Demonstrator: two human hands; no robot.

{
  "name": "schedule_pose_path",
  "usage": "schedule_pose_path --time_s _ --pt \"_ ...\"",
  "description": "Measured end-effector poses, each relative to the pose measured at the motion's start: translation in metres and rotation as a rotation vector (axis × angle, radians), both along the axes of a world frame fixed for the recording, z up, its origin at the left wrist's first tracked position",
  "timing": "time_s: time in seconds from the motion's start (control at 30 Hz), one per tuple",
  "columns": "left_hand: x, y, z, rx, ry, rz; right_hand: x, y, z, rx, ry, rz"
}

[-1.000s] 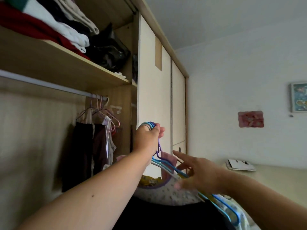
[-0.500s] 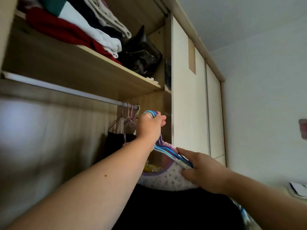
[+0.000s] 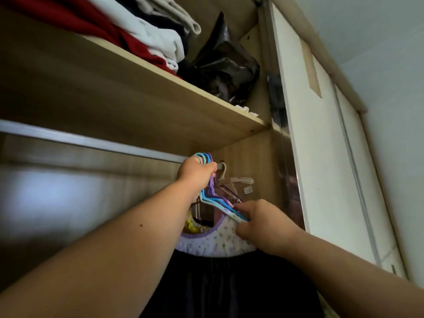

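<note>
My left hand (image 3: 196, 175) grips the hooks of a bunch of blue, white and purple hangers (image 3: 215, 198), raised right up at the silver wardrobe rail (image 3: 91, 141). From these hangers hang a white floral garment with purple trim (image 3: 211, 239) and a dark garment (image 3: 224, 285). My right hand (image 3: 263, 223) holds the hangers' right shoulders and the floral fabric, fingers curled round them. Whether the hooks sit over the rail is hidden by my left hand.
Above the rail a wooden shelf (image 3: 174, 92) carries folded red, white and dark clothes (image 3: 137, 35) and a black plastic bag (image 3: 224, 65). Other clothes on pale hangers (image 3: 231, 182) hang behind. A white sliding door (image 3: 321, 157) stands at the right.
Both hands have carried the hangers and garments up and into the wardrobe, reaching the rail. My right hand went from open beside the hangers to gripping them.
</note>
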State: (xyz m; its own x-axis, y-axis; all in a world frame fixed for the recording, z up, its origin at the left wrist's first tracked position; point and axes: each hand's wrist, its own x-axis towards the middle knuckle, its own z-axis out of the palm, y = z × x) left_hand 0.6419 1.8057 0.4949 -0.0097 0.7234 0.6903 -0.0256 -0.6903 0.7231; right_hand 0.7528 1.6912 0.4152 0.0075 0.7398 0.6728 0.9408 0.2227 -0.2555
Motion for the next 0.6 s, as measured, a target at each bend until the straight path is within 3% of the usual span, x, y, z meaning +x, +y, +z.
schedule_pose_path --time_s 0.13,0.27,0.4,0.47,0.6 --pt "-0.007 0.045 0.020 0.052 0.059 0.187 -0.004 0.048 0.027 0.067 -0.050 0.017" --pt "-0.016 0.071 0.048 0.111 0.161 0.369 -0.007 0.090 0.053 0.078 0.024 0.073" --pt "-0.017 0.095 0.080 0.071 0.071 0.132 -0.008 0.126 0.083 0.085 0.071 0.110" --pt "-0.015 0.111 0.092 0.078 0.076 0.132 -0.007 0.143 0.094 0.080 0.099 0.126" --pt "-0.017 0.141 0.108 0.191 0.425 0.569 -0.009 0.174 0.105 0.055 0.136 0.126"
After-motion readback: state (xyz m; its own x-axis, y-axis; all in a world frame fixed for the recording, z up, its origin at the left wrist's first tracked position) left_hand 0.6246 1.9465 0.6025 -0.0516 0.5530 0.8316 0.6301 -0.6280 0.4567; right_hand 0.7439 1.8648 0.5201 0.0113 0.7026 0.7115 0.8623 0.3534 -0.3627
